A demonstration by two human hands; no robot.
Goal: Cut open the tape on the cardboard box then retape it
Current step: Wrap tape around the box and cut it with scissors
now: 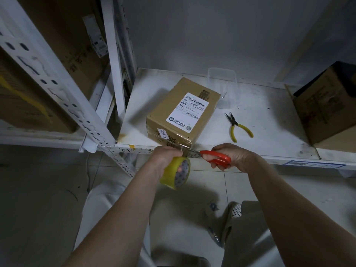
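A small cardboard box with a white shipping label lies on the white shelf, its near corner at the shelf's front edge. My left hand grips a yellow roll of tape just below that corner, and a strip of tape runs from the roll up to the box. My right hand holds red-handled scissors whose blades point left and meet the tape strip between roll and box.
Yellow-handled pliers lie on the shelf right of the box. A clear plastic tub stands behind it. An open cardboard box sits at the far right. A perforated white shelf upright and stored cartons stand to the left.
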